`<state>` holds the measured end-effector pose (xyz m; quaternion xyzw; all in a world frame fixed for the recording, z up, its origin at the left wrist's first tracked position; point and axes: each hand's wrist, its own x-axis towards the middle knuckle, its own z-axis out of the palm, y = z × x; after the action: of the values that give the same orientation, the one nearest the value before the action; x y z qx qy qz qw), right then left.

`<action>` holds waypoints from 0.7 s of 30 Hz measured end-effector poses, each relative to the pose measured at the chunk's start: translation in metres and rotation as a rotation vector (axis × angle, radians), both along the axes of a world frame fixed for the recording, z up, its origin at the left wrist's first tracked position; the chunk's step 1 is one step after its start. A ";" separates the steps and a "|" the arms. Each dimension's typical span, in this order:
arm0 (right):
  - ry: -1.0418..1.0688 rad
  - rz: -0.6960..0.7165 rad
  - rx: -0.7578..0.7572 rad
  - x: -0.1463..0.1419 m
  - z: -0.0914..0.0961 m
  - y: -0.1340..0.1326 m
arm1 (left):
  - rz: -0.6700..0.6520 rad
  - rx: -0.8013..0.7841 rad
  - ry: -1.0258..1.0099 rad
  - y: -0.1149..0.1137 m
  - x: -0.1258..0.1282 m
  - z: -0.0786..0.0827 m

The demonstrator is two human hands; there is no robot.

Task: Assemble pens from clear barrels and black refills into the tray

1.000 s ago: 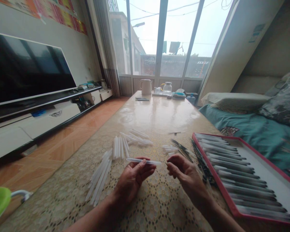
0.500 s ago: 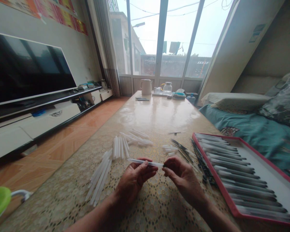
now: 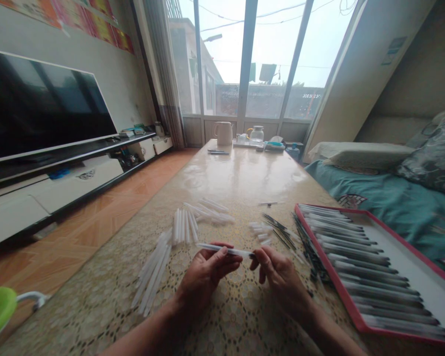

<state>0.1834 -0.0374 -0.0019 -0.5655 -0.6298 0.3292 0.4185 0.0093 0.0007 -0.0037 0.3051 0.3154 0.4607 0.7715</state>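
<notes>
friend: so how far in are you?

me: partway, i'd say. the red-edged box (image 3: 350, 307) off to my right has a long row of pens (image 3: 371, 267) lying side by side, pale bodies with dark ends. i'd count those as done. bare strip down the far side of it too.

friend: and the 1 you're on now?

me: it's a white tube (image 3: 235, 252), up in front of me above the counter (image 3: 252, 173). my left hand (image 3: 203, 272) has it gripped between thumb and fingers, nearly level, thin end pointing left. my right hand (image 3: 278, 269) has its fingertips at the dark end. can't tell if they're pinching it or only touching.

friend: so basically finished?

me: wouldn't call it that. the dark bit is at the end, but no way to see how well it's seated.

friend: what's left then?

me: fair bit imo. there's a fan of tubes (image 3: 154, 277) left of my left hand, a neater bunch (image 3: 185, 226) just beyond it and a loose heap (image 3: 209, 212) past that. beyond my right hand there are short white pieces (image 3: 261, 229), a few thin dark rods (image 3: 280, 227), plus a dark pile (image 3: 311, 247) right beside the box. all of that looks unassembled to me.
</notes>
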 end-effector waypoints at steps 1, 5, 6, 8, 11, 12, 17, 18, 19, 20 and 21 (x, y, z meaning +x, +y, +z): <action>-0.001 0.013 0.001 0.000 0.000 0.000 | 0.004 0.000 -0.001 0.000 0.000 0.000; 0.003 0.049 -0.005 0.001 -0.003 0.000 | -0.015 0.011 0.009 0.001 0.001 0.001; -0.010 0.047 -0.003 0.001 -0.004 0.001 | -0.023 0.011 0.013 0.001 0.001 0.001; -0.036 0.042 -0.009 0.002 -0.006 0.000 | -0.038 0.007 0.019 0.000 0.001 0.002; -0.043 0.050 -0.029 0.002 -0.004 -0.001 | -0.027 0.005 0.021 0.000 0.000 0.002; -0.045 0.058 -0.031 0.002 -0.003 -0.002 | -0.023 0.008 0.018 0.000 0.000 0.002; -0.101 0.068 0.009 0.000 -0.001 -0.002 | -0.056 0.019 0.008 0.001 0.000 -0.002; -0.110 0.063 0.016 0.000 -0.001 -0.001 | -0.062 0.017 0.011 0.001 0.000 -0.002; -0.116 0.055 0.018 0.000 -0.002 -0.001 | -0.061 0.015 0.013 0.001 0.000 -0.002; -0.117 0.049 0.013 0.001 -0.002 -0.001 | -0.058 0.013 0.015 0.001 0.000 -0.001; -0.114 0.045 0.004 0.001 -0.002 -0.001 | -0.051 0.012 0.016 0.001 0.000 -0.001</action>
<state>0.1844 -0.0382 -0.0034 -0.5683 -0.6659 0.3045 0.3753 0.0092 0.0012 -0.0043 0.3215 0.3108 0.4402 0.7786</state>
